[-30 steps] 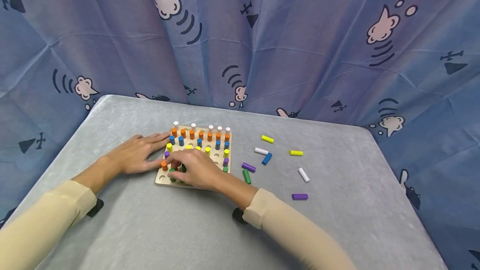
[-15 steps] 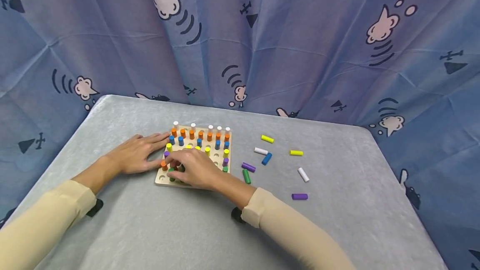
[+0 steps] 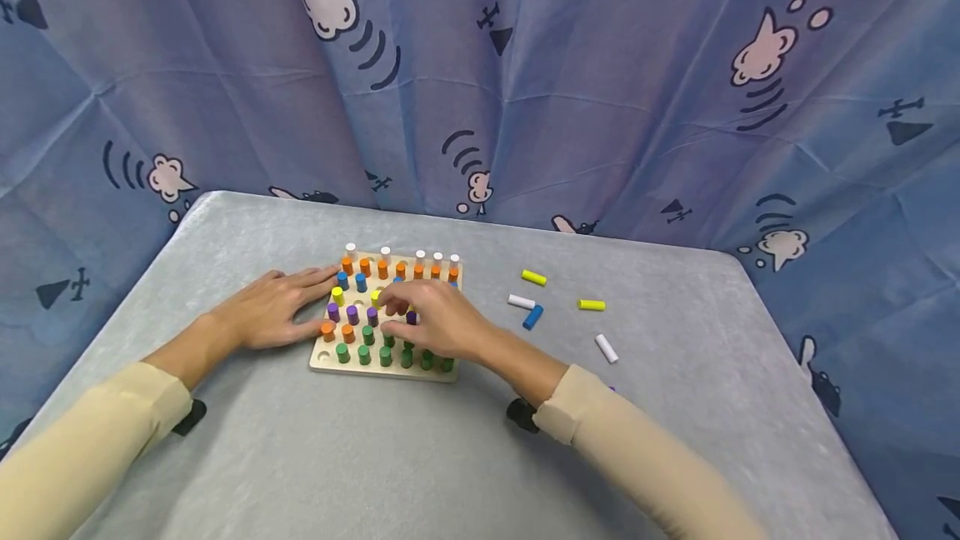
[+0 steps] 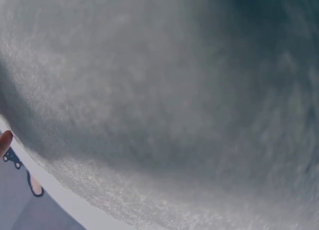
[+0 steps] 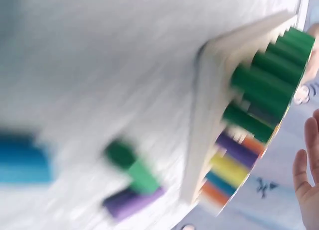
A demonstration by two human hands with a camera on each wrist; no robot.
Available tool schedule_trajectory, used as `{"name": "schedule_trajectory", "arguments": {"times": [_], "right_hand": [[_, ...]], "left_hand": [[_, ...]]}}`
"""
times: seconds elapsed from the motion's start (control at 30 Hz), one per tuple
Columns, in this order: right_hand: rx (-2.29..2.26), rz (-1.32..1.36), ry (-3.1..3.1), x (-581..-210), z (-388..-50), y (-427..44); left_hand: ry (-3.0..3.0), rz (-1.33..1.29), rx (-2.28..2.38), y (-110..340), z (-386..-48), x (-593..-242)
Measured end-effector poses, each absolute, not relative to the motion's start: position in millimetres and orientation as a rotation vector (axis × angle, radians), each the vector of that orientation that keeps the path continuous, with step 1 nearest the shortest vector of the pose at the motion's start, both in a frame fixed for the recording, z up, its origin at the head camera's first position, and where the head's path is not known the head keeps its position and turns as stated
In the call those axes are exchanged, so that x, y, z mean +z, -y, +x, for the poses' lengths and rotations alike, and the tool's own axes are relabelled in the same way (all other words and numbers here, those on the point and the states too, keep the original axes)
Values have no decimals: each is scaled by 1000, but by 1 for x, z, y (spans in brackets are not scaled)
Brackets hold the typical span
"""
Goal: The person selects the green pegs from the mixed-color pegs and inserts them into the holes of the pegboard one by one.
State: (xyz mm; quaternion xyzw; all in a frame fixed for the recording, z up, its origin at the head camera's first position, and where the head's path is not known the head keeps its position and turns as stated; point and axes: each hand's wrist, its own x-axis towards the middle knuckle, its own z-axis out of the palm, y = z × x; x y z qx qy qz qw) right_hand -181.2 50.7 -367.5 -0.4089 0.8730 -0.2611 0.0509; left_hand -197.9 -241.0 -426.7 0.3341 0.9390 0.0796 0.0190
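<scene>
A wooden pegboard (image 3: 352, 367) stands on the table with rows of white, orange, blue, yellow, purple and green pegs. My left hand (image 3: 277, 309) lies flat at its left side, fingers straight against the edge. A fingertip (image 4: 5, 143) is all that shows in the left wrist view. Above the board's right half hovers my right hand (image 3: 438, 317), fingers loosely bent and no peg visible between them; its straight fingers also appear in the right wrist view. An orange peg (image 3: 348, 333) stands upright in the second-front row. The hand hides some pegs behind it.
Right of the board lie loose pegs: yellow (image 3: 534, 277), another yellow (image 3: 592, 305), white (image 3: 521, 302), blue (image 3: 533, 317) and another white (image 3: 607, 348). Loose green (image 5: 142, 177) and purple (image 5: 130, 204) pegs show in the right wrist view. A patterned curtain (image 3: 525, 165) hangs behind.
My right hand has moved right from the board's front left, uncovering the orange peg and green and purple pegs. Its arm now covers loose pegs on the table. The left hand stays put.
</scene>
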Motion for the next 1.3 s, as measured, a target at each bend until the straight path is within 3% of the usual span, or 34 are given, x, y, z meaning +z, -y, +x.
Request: {"name": "schedule_trajectory", "arguments": {"times": [0.6, 1.3], "right_hand": [[-725, -1004, -2864, -389, -172, -150], [-529, -964, -2897, -414, -151, -171]], "left_hand": [[-2907, 1009, 216, 243, -199, -430], [-2916, 1028, 218, 241, -198, -429]]}}
